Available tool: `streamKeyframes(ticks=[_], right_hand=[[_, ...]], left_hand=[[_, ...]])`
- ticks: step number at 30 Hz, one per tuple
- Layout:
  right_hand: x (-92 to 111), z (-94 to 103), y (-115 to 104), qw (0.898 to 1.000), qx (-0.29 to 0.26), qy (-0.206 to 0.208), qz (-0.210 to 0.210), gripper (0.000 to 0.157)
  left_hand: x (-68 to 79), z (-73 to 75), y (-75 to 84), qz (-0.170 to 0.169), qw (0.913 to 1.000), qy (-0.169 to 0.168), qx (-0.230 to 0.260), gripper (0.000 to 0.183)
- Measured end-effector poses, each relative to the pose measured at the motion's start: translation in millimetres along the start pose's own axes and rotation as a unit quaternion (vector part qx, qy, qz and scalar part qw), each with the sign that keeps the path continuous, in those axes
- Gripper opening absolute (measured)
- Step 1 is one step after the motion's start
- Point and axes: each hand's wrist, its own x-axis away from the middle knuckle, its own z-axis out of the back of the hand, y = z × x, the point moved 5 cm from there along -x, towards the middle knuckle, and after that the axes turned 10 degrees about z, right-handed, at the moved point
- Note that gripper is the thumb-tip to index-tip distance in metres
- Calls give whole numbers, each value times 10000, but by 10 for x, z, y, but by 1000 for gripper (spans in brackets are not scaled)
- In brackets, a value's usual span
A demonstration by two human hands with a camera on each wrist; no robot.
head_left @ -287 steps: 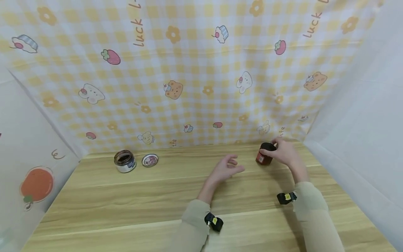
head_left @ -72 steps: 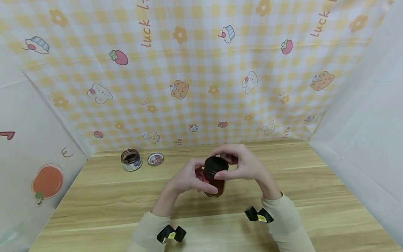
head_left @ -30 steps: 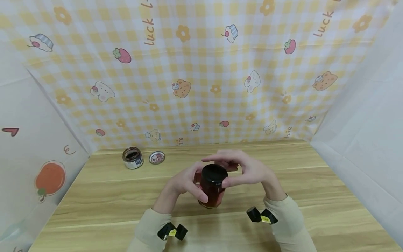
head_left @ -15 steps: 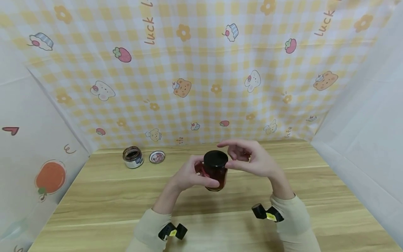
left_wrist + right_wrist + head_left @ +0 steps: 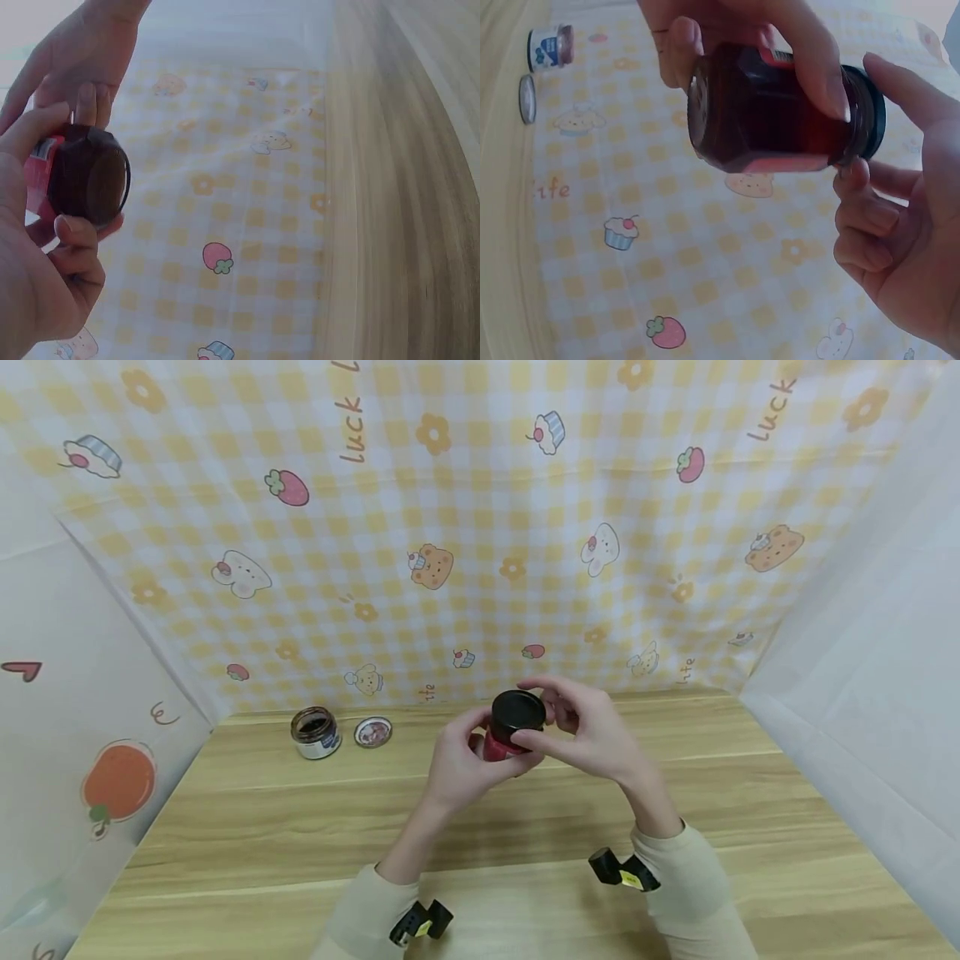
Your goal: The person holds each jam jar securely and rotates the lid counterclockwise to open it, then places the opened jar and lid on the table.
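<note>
A dark red glass jar (image 5: 769, 120) with a red label and a black lid (image 5: 519, 710) is held up off the table. My left hand (image 5: 468, 768) grips its body, thumb across the near side. On the lid's edge, the thumb and fingers of my right hand (image 5: 592, 735) pinch from the right. The left wrist view shows the faceted lower end of the jar (image 5: 88, 176), with the left fingers curled about it. In the right wrist view the jar lies sideways in the picture, and the right hand (image 5: 907, 202) holds the lid end. The lid appears seated on the jar.
At the back left of the wooden table (image 5: 300, 835) stands an uncovered jar (image 5: 316, 735) with dark contents and a white and blue label. Its round lid (image 5: 372, 732) lies beside it. A yellow checked cloth (image 5: 480, 510) hangs behind the table.
The red jar came from the back right to the middle, between both hands. In the last half second it rose and moved away from me, and the right fingers came in round the lid.
</note>
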Motion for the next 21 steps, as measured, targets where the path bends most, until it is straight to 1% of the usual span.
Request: streamKeyframes(ticks=[5,8,10,14,17,21], right_hand=[[-15,-29,15,9987,411,244,-154,44],[-15,-36,12,9980,520,313,-201,45],[-14,-45,18,9978,522,329,-224,45],[-9,-63,36,9979,495,326,-254,43],[-6,-66,45,9980,493,322,-235,42],[-1,-61,43,9984,463,278,-139,41]], left_hand=[[0,1,13,-263,9966,540,-558,44],[0,-5,9,-337,9940,694,-780,47],[-1,-12,7,-389,9933,701,-829,47],[-6,-27,-9,-440,9940,604,-804,45],[-12,-30,-29,-401,9950,509,-766,44],[-22,-30,-53,-272,9971,298,-641,44]])
